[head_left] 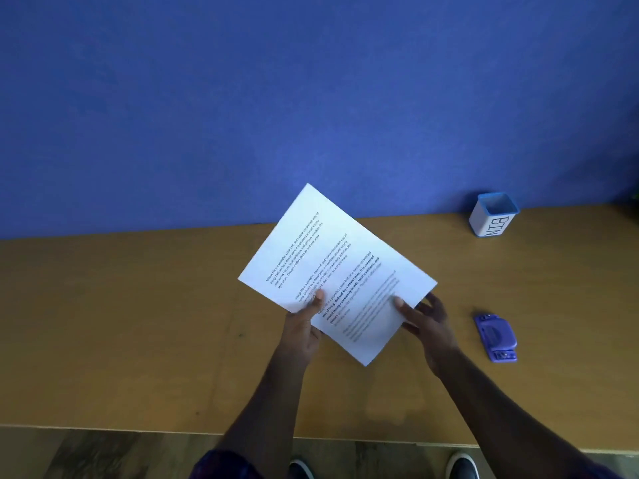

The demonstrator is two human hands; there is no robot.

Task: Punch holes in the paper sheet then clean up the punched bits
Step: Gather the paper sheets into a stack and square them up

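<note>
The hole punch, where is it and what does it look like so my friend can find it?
Start at the long wooden table in front of the blue wall. Go to its right side, past the person's right hand holding the paper sheet. The hole punch lies flat there: small and purple, unlike the white box marked BIN standing by the wall.

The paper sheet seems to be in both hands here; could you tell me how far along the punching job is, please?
Nothing looks done yet: the paper sheet shows no holes that I can see. In hand: the left hand and right hand hold it tilted above the table. Left: the purple hole punch lies untouched to the right, and no bits show for the bin.
</note>
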